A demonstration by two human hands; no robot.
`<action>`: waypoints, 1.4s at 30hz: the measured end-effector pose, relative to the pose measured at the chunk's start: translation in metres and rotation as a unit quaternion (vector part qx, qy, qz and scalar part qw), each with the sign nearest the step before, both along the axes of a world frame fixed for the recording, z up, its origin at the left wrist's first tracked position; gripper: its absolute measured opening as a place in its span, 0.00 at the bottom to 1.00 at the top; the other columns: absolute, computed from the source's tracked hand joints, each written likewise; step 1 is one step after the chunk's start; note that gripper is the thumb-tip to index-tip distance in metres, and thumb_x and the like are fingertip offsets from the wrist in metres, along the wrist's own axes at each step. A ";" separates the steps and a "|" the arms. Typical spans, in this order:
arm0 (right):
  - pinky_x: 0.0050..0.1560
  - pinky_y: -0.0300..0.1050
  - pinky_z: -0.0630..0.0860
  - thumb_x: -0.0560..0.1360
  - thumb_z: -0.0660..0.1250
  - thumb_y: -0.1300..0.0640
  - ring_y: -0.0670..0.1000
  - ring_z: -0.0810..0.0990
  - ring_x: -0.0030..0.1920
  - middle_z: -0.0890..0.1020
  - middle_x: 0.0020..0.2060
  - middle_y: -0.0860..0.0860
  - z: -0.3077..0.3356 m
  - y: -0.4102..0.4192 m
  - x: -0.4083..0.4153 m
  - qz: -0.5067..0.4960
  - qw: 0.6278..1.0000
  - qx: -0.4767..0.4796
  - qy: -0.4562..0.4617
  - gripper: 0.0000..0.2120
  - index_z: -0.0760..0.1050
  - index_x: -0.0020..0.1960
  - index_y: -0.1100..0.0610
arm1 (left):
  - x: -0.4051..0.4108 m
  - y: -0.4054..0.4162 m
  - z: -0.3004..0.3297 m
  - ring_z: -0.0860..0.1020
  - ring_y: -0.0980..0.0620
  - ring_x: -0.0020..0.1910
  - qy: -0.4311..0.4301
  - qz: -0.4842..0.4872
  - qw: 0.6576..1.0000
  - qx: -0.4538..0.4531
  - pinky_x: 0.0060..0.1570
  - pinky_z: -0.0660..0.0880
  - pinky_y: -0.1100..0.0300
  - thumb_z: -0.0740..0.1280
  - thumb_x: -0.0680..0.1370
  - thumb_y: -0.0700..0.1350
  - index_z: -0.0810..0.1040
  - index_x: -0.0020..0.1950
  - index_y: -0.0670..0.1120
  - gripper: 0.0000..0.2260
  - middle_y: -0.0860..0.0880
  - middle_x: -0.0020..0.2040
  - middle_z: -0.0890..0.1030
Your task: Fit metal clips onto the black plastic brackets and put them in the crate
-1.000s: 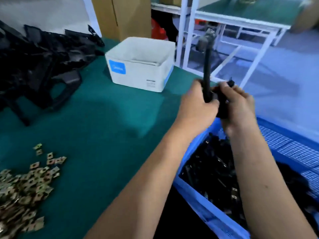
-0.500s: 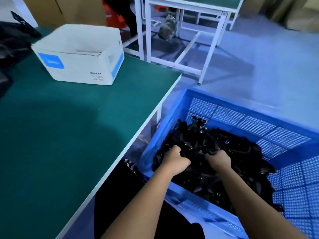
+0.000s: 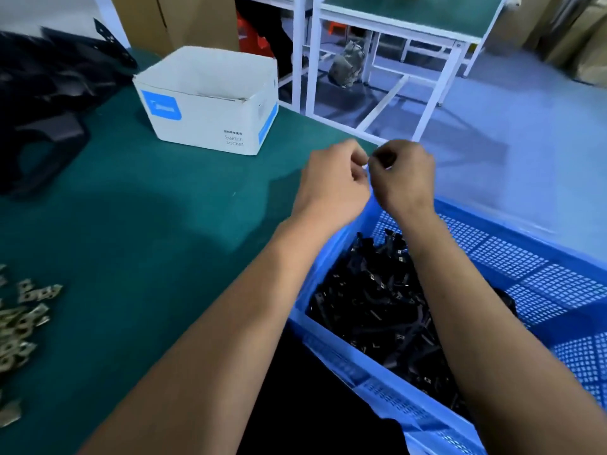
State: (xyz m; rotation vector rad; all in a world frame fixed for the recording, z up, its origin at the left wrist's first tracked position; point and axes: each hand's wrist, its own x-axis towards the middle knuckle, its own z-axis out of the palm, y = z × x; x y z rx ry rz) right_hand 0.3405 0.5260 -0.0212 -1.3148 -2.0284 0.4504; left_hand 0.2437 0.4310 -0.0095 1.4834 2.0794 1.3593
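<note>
My left hand [image 3: 333,180] and my right hand [image 3: 404,175] hover side by side above the near corner of the green table [image 3: 147,224] and the blue crate [image 3: 492,231]. Both have their fingers curled inward, and I see no bracket or clip in either. The crate stands beside the table on the right and holds several black brackets with metal clips [image 3: 377,307]. A heap of loose metal clips [image 3: 19,320] lies at the table's left edge. Black plastic brackets without clips [image 3: 49,93] are piled at the far left.
A white open cardboard box [image 3: 210,100] stands at the back of the table. Behind it are brown cartons [image 3: 170,18], and a white-framed bench [image 3: 394,24] stands on the blue floor beyond the table edge.
Both hands have lifted out of the crate, where they were down among the brackets half a second ago. The bracket they held one second ago is no longer in them.
</note>
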 end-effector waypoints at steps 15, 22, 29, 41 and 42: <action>0.44 0.44 0.71 0.74 0.72 0.56 0.61 0.82 0.49 0.82 0.42 0.53 0.025 -0.264 -0.277 0.534 0.833 0.041 -0.139 0.04 0.77 0.44 0.49 | -0.222 -0.303 0.009 0.82 0.57 0.45 -0.025 0.458 0.888 0.045 0.51 0.80 0.56 0.69 0.74 0.39 0.82 0.46 0.52 0.08 0.56 0.42 0.84; 0.67 0.58 0.72 0.80 0.70 0.51 0.61 0.64 0.72 0.71 0.69 0.55 0.011 -0.354 -0.366 0.587 0.781 0.109 -0.182 0.28 0.66 0.77 0.50 | -0.267 -0.419 -0.017 0.82 0.52 0.43 -0.094 0.636 0.759 0.102 0.51 0.81 0.50 0.69 0.74 0.42 0.81 0.46 0.50 0.04 0.52 0.41 0.83; 0.70 0.64 0.63 0.83 0.67 0.49 0.62 0.64 0.74 0.69 0.74 0.56 -0.012 -0.376 -0.407 0.565 0.800 0.040 -0.198 0.29 0.61 0.80 0.50 | -0.276 -0.435 -0.030 0.85 0.50 0.39 -0.334 0.534 0.720 0.292 0.48 0.84 0.56 0.67 0.81 0.39 0.73 0.50 0.42 0.03 0.38 0.52 0.78; 0.42 0.42 0.81 0.77 0.73 0.63 0.50 0.85 0.36 0.84 0.50 0.54 0.022 -0.333 -0.389 0.588 0.723 -0.318 0.174 0.15 0.80 0.62 0.56 | -0.279 -0.464 -0.022 0.86 0.47 0.47 -0.444 0.391 0.740 0.319 0.47 0.82 0.53 0.60 0.83 0.62 0.77 0.65 0.46 0.22 0.41 0.57 0.83; 0.41 0.42 0.81 0.77 0.74 0.62 0.49 0.84 0.35 0.85 0.46 0.53 0.027 -0.332 -0.388 0.579 0.723 -0.323 0.195 0.13 0.79 0.61 0.56 | -0.278 -0.465 -0.022 0.86 0.48 0.50 -0.458 0.364 0.763 0.275 0.49 0.83 0.53 0.60 0.83 0.62 0.78 0.67 0.45 0.24 0.41 0.59 0.83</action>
